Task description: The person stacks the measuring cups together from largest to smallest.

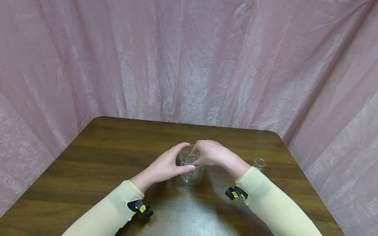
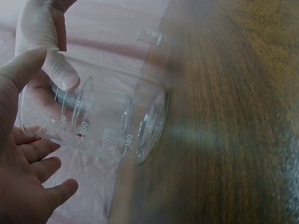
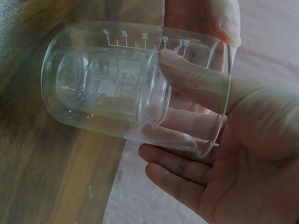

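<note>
Left grip (image 1: pixel 166 166): thumb and fingers around the rim of 1 large beaker (image 1: pixel 200 173), upright on 1 wood tabletop (image 1: pixel 97 157). Inside it: at least 1 smaller beaker (image 1: pixel 191 159); overlapping glass, can't tell exact count. Right grip (image 1: pixel 213 153): thumb and fingers reach inside, pinching the smaller beaker; 2 fingers outside. Far right: 1 clear glass vessel (image 1: pixel 260 163), partly hidden by the right sleeve (image 1: pixel 274 200).

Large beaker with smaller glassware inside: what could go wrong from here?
The right hand reaches inside, so the smaller glassware might knock against the large beaker.
The left hand holds the large beaker only near its rim, so a bump might tip it.
The right sleeve appears near the glass vessel in the head view and might catch it.
</note>
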Action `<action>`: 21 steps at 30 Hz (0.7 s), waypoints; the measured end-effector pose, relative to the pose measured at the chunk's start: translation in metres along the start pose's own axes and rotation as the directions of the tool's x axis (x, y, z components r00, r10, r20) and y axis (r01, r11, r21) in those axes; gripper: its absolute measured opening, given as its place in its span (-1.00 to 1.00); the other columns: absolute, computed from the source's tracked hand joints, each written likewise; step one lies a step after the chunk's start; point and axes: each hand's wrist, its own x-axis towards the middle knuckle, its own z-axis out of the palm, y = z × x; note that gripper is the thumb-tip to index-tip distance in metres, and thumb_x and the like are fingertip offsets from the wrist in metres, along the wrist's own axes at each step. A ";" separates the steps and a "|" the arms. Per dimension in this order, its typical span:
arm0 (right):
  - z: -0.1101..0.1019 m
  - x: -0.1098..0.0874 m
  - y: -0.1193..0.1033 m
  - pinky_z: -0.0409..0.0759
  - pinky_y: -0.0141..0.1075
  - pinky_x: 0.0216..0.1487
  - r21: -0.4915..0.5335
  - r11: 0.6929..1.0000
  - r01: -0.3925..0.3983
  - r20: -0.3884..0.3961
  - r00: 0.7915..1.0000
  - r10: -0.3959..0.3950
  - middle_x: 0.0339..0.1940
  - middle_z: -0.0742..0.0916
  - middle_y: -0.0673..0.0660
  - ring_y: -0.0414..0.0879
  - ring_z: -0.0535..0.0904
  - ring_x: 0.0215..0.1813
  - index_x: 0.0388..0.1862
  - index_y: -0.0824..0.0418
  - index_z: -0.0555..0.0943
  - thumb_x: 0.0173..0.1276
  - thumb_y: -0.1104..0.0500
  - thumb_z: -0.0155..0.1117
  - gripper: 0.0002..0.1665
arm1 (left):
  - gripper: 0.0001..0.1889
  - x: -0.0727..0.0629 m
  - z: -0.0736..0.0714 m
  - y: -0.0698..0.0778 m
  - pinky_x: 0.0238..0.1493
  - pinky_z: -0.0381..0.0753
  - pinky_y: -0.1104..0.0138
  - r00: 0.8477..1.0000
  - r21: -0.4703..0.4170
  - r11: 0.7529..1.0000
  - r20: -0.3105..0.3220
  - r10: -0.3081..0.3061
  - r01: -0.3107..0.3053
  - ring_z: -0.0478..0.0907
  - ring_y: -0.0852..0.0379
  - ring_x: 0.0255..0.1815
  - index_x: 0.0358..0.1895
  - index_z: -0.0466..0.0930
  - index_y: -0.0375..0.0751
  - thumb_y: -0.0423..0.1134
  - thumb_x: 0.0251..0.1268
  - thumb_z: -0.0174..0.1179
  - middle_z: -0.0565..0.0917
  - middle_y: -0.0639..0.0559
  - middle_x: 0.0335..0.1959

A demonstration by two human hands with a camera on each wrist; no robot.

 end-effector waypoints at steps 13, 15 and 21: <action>-0.001 0.001 0.000 0.69 -0.03 0.26 0.004 1.000 -0.001 0.012 1.000 0.001 0.17 0.84 0.08 0.06 0.74 0.22 0.09 0.10 0.88 0.24 -0.04 0.76 -0.52 | -0.04 0.000 0.000 0.001 0.53 0.45 -0.17 1.000 -0.006 1.000 0.004 -0.002 0.002 0.37 -0.13 0.65 0.71 0.31 -0.02 0.26 0.38 0.52 0.40 -0.04 0.68; -0.001 0.001 0.000 0.69 -0.03 0.26 0.004 1.000 -0.001 0.012 1.000 0.001 0.17 0.84 0.08 0.06 0.75 0.22 0.09 0.10 0.88 0.24 -0.04 0.76 -0.52 | -0.04 0.000 0.000 0.000 0.53 0.46 -0.18 1.000 -0.007 1.000 0.005 -0.003 0.003 0.38 -0.13 0.65 0.71 0.31 -0.02 0.26 0.38 0.51 0.40 -0.05 0.68; -0.001 0.000 -0.001 0.70 -0.04 0.25 0.006 1.000 0.003 0.019 1.000 -0.003 0.16 0.84 0.09 0.06 0.75 0.21 0.08 0.11 0.88 0.25 -0.03 0.76 -0.53 | -0.04 0.000 0.000 0.000 0.53 0.45 -0.18 1.000 -0.009 1.000 0.008 -0.003 0.003 0.36 -0.13 0.66 0.71 0.31 -0.01 0.27 0.38 0.51 0.38 -0.05 0.69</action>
